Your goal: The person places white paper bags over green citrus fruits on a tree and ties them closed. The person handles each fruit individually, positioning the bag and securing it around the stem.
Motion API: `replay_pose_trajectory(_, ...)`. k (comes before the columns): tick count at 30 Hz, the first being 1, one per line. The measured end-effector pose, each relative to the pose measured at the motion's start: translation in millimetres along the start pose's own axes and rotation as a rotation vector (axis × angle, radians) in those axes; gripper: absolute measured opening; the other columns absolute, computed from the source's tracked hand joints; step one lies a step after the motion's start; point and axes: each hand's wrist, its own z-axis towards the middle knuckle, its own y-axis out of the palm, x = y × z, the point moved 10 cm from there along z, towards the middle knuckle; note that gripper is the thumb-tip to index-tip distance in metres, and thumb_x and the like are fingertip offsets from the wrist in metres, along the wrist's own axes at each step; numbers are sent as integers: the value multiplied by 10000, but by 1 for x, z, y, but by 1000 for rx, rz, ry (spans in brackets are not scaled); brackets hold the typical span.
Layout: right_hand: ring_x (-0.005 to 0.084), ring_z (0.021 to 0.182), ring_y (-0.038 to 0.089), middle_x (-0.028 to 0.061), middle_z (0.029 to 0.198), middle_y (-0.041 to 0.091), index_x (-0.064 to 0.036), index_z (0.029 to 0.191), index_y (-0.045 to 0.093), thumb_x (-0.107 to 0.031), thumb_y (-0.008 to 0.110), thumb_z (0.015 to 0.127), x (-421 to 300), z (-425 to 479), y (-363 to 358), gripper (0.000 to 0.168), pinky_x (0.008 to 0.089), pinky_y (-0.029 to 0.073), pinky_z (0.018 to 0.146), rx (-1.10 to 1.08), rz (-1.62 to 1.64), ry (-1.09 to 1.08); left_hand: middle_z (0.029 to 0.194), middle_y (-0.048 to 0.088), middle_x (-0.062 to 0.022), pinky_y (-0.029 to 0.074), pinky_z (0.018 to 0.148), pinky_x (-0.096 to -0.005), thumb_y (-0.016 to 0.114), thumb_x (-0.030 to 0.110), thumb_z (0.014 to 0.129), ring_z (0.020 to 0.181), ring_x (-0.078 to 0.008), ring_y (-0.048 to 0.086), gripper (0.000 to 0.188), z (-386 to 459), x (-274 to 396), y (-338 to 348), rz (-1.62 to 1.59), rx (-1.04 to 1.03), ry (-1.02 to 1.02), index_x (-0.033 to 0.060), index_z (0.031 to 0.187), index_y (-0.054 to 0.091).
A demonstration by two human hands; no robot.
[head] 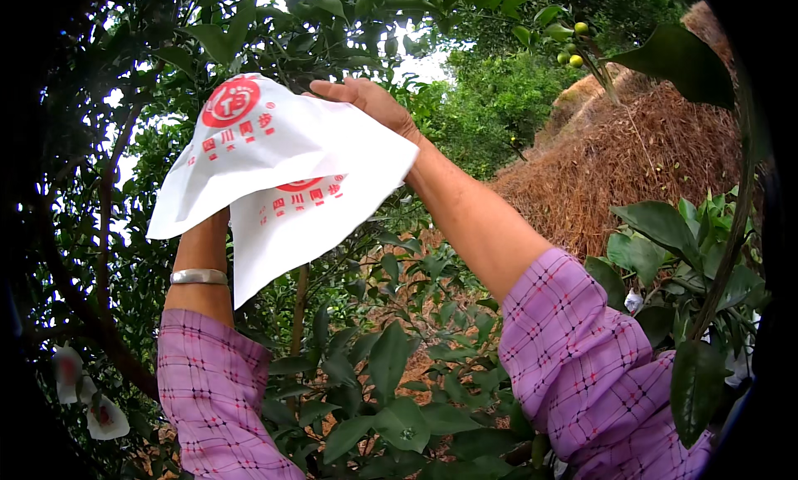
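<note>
Two white paper sheets or bags with red printing hang over my left forearm; the upper white paper piece (249, 137) overlaps the lower white paper piece (293, 230). My left hand is hidden behind them; below them shows its wrist with a silver-coloured bangle (199, 277). My right hand (368, 103) is raised at the upper edge of the paper, thumb and fingers partly spread. Part of its fingers lies behind the paper, so whether it grips anything does not show. Both arms reach up among the leaves in rolled purple checked sleeves.
Leafy branches surround both arms. Small yellow-green fruits (576, 61) hang at the upper right. White printed bags (107, 419) hang in the foliage at the lower left. A dark curved stem (735, 230) and large leaves stand close on the right, before a slope of dry brown growth (636, 149).
</note>
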Motion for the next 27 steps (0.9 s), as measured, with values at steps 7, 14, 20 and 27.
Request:
replay_pose_trajectory(7, 253, 977, 547, 171, 1043, 533, -5, 1190, 359, -291, 527, 839, 2, -1, 11, 483, 361, 460, 865, -106, 50, 116, 1119, 534, -135, 483, 803, -274, 508, 127, 847, 945, -171, 559, 434, -7, -1, -2, -22, -14, -20, -15, 1240, 393)
replay_pose_trajectory(14, 210, 805, 609, 149, 857, 624, 30, 876, 597, -224, 559, 824, 24, -5, 38, 261, 304, 510, 729, -298, 152, 330, 1113, 539, -132, 484, 799, -269, 514, 127, 843, 941, -166, 561, 436, -25, -2, -16, -19, -8, -53, -15, 1238, 398)
replay_pose_trajectory(20, 238, 792, 596, 138, 869, 576, 68, 1027, 490, 36, 595, 723, 25, 10, -4, 324, 354, 525, 683, -103, -186, 252, 1107, 543, -129, 485, 796, -264, 520, 127, 839, 937, -162, 562, 438, -5, 0, 1, -37, -60, -36, -15, 1236, 401)
replay_pose_trajectory(27, 132, 703, 583, 93, 851, 574, 44, 921, 544, -14, 613, 764, 25, 26, 7, 181, 251, 523, 622, -71, -416, 215, 1101, 548, -125, 486, 792, -258, 527, 128, 835, 932, -157, 563, 440, 4, 14, 0, -20, -42, -35, -15, 1233, 406)
